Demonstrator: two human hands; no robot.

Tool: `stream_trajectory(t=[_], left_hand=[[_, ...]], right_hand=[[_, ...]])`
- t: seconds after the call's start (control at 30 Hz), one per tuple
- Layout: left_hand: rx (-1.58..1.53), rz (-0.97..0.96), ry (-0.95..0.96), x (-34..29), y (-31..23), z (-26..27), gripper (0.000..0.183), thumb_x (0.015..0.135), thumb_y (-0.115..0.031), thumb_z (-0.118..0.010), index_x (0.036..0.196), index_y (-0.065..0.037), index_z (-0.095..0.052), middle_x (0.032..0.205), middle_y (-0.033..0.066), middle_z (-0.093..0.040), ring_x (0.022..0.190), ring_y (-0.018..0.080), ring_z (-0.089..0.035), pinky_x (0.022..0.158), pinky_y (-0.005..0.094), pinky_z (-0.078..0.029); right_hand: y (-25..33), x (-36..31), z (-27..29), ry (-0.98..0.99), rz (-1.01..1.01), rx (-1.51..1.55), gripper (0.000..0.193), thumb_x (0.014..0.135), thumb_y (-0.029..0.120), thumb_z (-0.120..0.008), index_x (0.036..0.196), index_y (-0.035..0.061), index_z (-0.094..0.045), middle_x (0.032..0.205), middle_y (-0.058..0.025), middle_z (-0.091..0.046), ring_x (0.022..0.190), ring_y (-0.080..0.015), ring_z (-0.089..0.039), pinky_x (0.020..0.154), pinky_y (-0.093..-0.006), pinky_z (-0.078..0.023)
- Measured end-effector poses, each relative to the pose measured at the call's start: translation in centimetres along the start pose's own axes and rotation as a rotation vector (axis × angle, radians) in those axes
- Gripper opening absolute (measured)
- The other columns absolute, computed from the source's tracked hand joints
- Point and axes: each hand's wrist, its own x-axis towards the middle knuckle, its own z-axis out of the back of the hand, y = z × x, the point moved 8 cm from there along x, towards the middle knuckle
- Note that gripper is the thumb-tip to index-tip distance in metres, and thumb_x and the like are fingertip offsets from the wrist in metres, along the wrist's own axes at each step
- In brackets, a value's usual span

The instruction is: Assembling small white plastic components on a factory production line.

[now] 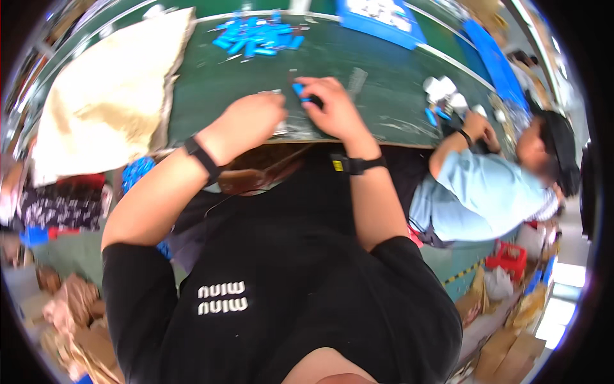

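My right hand (332,107) is at the near part of the green worktop (211,83), its thumb and forefinger closed on a small blue cylindrical piece (298,89). Just left of it, my left hand (252,118) is curled with its fingertips together. A pale, shiny bit (280,127) shows at the left fingers; blur hides what it is and how it is held. Farther back on the worktop lies a loose heap of similar blue cylindrical pieces (259,35), some with thin wires or leads.
A large cream cloth or sack (115,96) covers the worktop's left side. A blue tray (377,29) of white parts stands at the back. On the right, a co-worker in a light blue shirt (480,198) handles things beside white round parts (444,89) and a few blue pieces.
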Motion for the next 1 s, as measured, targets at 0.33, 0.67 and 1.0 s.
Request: stream_trajectory(t=[0.33, 0.67, 1.0], left_hand=[[-0.141, 0.022, 0.041, 0.5, 1.3, 1.8, 0.014, 0.083, 0.001, -0.062, 0.096, 0.001, -0.060, 0.106, 0.0166, -0.065, 0.092, 0.0367, -0.067, 0.079, 0.0443, -0.056], [-1.433, 0.514, -0.243, -5.8, 1.7, 2.7, 0.004, 0.099, -0.006, -0.057, 0.097, -0.004, -0.059, 0.094, 0.0101, -0.071, 0.073, 0.0126, -0.067, 0.059, 0.0263, -0.056], [-1.589, 1.115, 0.323, -17.2, 3.8, -15.5, 0.009, 0.098, -0.011, -0.055, 0.101, -0.004, -0.060, 0.084, 0.0092, -0.068, 0.065, 0.0163, -0.068, 0.050, 0.0304, -0.056]], right_hand=[[0.2, -0.7, 0.6, -0.019, -0.097, 0.041, 0.026, 0.076, 0.006, -0.081, 0.098, 0.0098, -0.067, 0.114, -0.0064, -0.070, 0.109, -0.0324, -0.062, 0.097, -0.0424, -0.051], [-0.4, -0.9, 1.3, -0.085, -0.028, 0.191, 0.029, 0.083, 0.007, -0.079, 0.112, 0.0089, -0.077, 0.119, -0.0064, -0.070, 0.116, -0.0250, -0.065, 0.093, -0.0352, -0.051], [5.9, 1.3, -3.0, 0.114, -0.044, 0.287, 0.036, 0.077, 0.001, -0.081, 0.112, 0.0077, -0.078, 0.124, -0.0085, -0.070, 0.114, -0.0286, -0.064, 0.102, -0.0395, -0.050]])
